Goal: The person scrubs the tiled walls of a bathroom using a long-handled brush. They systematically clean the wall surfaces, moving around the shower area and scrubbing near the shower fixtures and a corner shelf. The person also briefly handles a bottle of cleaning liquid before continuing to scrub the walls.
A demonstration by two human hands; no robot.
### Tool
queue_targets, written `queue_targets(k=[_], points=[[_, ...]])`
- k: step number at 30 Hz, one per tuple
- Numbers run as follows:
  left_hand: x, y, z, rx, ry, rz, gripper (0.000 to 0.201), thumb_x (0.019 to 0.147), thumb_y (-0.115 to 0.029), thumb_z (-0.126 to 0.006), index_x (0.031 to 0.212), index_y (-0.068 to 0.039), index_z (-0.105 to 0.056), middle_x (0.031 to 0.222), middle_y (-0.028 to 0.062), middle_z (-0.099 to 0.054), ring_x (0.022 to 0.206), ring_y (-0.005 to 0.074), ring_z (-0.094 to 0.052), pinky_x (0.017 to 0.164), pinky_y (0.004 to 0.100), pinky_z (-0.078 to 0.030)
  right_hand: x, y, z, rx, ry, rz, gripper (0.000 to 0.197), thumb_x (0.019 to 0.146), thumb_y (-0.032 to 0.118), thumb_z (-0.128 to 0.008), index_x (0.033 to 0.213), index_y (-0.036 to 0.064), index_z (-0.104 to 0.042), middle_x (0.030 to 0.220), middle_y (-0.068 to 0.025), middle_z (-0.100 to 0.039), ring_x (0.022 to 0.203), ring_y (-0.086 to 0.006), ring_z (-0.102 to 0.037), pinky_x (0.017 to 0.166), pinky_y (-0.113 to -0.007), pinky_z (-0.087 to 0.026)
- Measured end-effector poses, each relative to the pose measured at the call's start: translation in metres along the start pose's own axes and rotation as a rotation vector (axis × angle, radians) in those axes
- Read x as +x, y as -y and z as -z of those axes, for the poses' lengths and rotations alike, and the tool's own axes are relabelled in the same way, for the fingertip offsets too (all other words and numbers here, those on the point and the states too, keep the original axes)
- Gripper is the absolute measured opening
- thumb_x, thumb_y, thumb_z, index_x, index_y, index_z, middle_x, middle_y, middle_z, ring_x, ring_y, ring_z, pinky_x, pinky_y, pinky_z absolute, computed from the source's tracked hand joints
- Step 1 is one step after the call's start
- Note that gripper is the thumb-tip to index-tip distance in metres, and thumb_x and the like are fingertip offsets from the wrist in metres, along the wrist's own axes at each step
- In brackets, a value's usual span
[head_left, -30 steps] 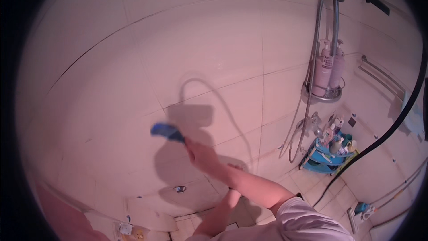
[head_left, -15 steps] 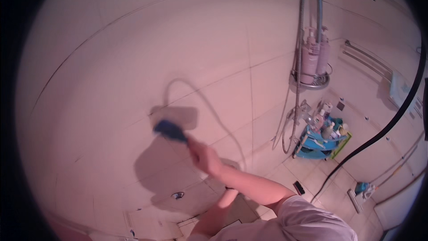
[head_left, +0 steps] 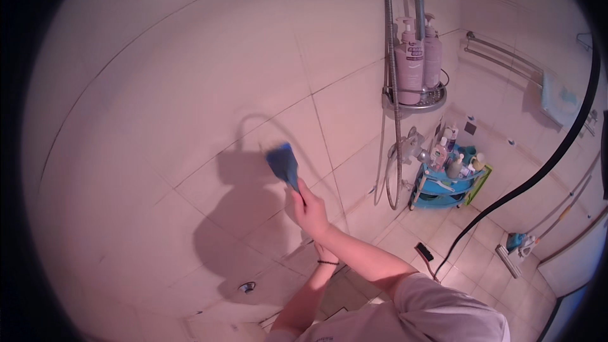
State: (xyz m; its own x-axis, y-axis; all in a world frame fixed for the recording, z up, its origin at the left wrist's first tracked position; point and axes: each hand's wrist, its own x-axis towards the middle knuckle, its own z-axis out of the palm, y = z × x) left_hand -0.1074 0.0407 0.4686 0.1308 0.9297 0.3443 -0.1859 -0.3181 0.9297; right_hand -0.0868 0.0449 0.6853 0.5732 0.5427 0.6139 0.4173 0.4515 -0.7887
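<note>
I had the pale tiled wall across most of my remote feed, behind the blue brush. The tiled floor lay below and to the right of the brush, as did a light sleeve over the right upper arm. Well to the brush's right stood a blue cart, crowded with bottles and tubes. Above and right of the brush, a metal shelf bore two pink pump bottles. I saw the right hand just below the brush's head, fingers wrapped closed around its handle; whether the bristles touched the wall, I could not tell. Farther below the brush, the left hand was partly hidden by the right forearm, so I could not tell its finger state. A black-bristled brush lay on the floor, lower right of the blue brush. Below the blue brush, a dark band circled the left wrist
</note>
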Motion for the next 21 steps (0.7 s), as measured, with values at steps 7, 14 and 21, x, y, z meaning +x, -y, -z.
queue_targets(k=[7,14,21], points=[[0.005,-0.029,-0.064,0.504,0.376,0.166,0.041,0.087,-0.032,-0.032,0.072,0.002,-0.05,0.06,0.0198,-0.05,0.062,0.0282,-0.055,0.054,0.039,-0.039,0.049,-0.097,0.087,-0.033,-0.246,-0.161,0.03,0.084,0.015,-0.046,0.109,-0.0012,-0.048,0.057,-0.0092,-0.043,0.052,-0.0101,-0.04,0.048,-0.024,-0.036],[0.009,0.028,-0.094,-0.764,-0.147,0.581,0.024,0.088,-0.024,-0.039,0.092,-0.003,-0.048,0.078,0.006,-0.057,0.071,0.0172,-0.057,0.059,0.0283,-0.047,0.071,-0.072,0.082,-0.039,0.059,-0.122,0.03,0.082,0.016,-0.049,0.11,0.0046,-0.048,0.072,-0.0193,-0.055,0.061,-0.0352,-0.056,0.051,-0.038,-0.043],[-0.064,0.07,-0.097,-0.371,-0.07,0.47,0.038,0.09,-0.035,-0.034,0.109,-0.004,-0.043,0.104,0.0076,-0.054,0.09,0.0234,-0.053,0.074,0.0362,-0.045,0.055,-0.11,0.115,0.05,0.035,-0.054,0.029,0.082,0.016,-0.05,0.108,0.0032,-0.049,0.07,-0.0203,-0.056,0.062,-0.0358,-0.056,0.051,-0.038,-0.044]])
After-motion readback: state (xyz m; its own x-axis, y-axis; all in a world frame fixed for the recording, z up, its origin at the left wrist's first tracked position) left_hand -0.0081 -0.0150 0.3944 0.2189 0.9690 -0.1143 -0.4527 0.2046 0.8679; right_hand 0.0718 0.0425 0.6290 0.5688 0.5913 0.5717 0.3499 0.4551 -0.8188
